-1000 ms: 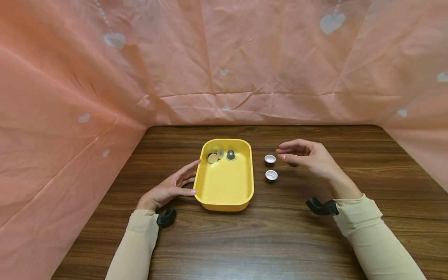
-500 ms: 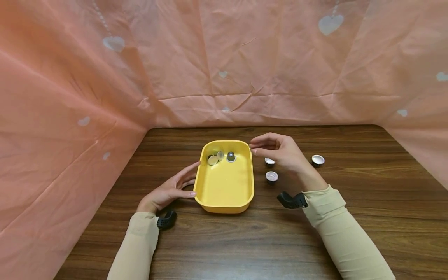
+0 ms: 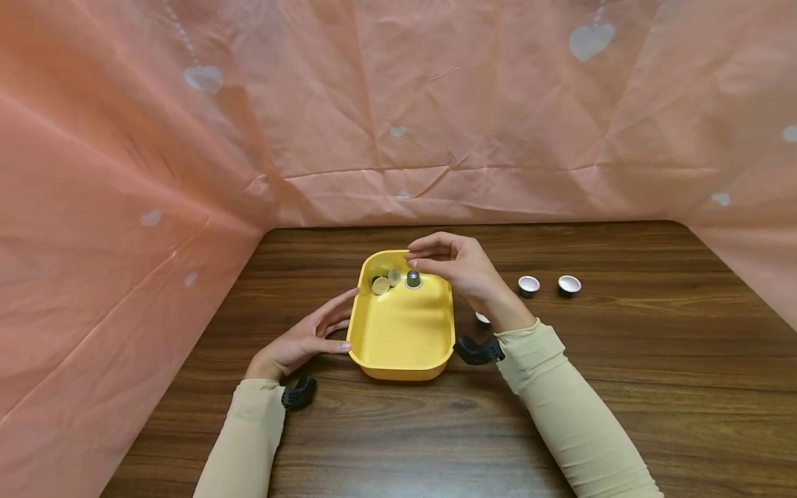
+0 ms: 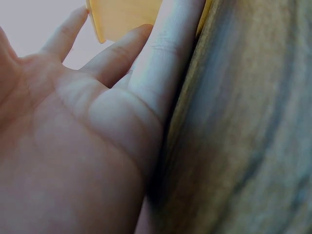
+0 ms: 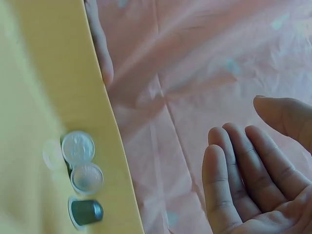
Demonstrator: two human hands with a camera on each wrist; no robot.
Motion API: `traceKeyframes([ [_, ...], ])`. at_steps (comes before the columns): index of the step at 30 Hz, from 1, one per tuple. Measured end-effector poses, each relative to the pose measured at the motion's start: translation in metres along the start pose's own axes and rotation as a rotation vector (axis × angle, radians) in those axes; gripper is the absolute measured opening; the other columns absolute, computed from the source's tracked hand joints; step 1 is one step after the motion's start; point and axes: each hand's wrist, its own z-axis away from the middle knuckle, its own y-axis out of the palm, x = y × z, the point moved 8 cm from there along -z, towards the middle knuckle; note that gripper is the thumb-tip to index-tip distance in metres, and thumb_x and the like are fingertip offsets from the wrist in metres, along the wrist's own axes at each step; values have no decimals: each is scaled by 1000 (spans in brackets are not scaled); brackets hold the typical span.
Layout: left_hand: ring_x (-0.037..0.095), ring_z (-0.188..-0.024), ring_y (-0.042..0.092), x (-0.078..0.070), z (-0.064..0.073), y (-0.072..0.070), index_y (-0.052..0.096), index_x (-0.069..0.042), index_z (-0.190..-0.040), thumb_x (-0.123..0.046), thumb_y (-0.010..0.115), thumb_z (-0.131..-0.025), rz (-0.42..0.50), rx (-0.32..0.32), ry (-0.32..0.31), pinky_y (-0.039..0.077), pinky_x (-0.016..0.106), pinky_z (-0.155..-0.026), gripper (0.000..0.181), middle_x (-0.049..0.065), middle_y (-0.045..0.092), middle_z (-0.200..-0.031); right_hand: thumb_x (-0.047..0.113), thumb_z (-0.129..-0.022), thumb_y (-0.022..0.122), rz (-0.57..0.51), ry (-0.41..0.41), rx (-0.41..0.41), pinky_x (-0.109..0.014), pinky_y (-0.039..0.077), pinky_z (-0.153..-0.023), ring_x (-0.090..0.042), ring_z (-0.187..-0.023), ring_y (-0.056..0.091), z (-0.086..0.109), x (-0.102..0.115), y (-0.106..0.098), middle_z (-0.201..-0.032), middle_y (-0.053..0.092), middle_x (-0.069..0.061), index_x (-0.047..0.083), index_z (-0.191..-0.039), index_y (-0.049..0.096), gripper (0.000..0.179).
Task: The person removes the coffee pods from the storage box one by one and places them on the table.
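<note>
My left hand (image 3: 301, 339) touches the left side of a yellow tray (image 3: 401, 332), fingers and thumb spread along its wall. In the left wrist view its fingers (image 4: 165, 53) are extended close to the wooden surface. Over the tray's back right corner is my right hand (image 3: 467, 273); the right wrist view shows its fingers (image 5: 256, 170) apart from the thumb, nothing between them. Inside the tray, near the back, a dark coffee capsule (image 3: 414, 279) stands lid down. Beside it two capsules lie tipped together, their pale lids (image 5: 78, 148) showing.
Right of the tray, two more capsules (image 3: 528, 285) sit lid up on the brown wooden table (image 3: 623, 387). Another capsule (image 3: 482, 317) is partly hidden behind my right wrist. A pink curtain (image 3: 486, 124) with pale hearts surrounds the table's back and sides.
My right hand has moved left, from above the capsules on the table to over the tray's back right corner. The left hand and the tray stay nearly in place.
</note>
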Motion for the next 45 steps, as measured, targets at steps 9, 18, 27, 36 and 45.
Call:
traceKeyframes([
  [9,41,-164,26,-1,0,-1,20,-30,-174,-5,79,-96,-9,-6,-1,52,26,-108,101,17,27,-177,5,-94,82,-13,-27,-10,-24,61,-87,-8,-97,78,-15,-2,20,-109,83,-2,-7,-126,72,36],
  [18,39,-165,24,0,-1,-1,18,-27,-174,-8,81,-95,-13,-3,-4,50,24,-110,102,17,27,-177,3,-94,80,-41,-23,10,-24,60,-85,-6,-92,78,-26,-10,38,-106,83,0,-11,-128,70,38],
  [27,39,-165,22,0,-1,-2,17,-25,-175,-8,80,-96,-13,2,1,50,24,-110,102,17,26,-178,5,-95,81,-6,9,-3,-34,61,-95,-9,-95,78,-34,-23,46,-104,82,1,-7,-126,72,35],
  [36,39,-165,22,-1,0,-4,18,-25,-174,-8,79,-96,-26,-4,3,48,23,-111,101,16,26,-177,7,-94,83,21,29,-37,-25,57,-86,-7,-92,76,-37,-29,46,-105,83,-1,-4,-123,75,32],
  [45,42,-163,26,-1,0,-2,16,-26,-175,-8,79,-96,-8,9,7,52,26,-108,103,18,26,-177,11,-94,83,73,65,-77,-23,53,-78,-6,-92,75,-39,-35,42,-107,83,-3,0,-122,76,31],
])
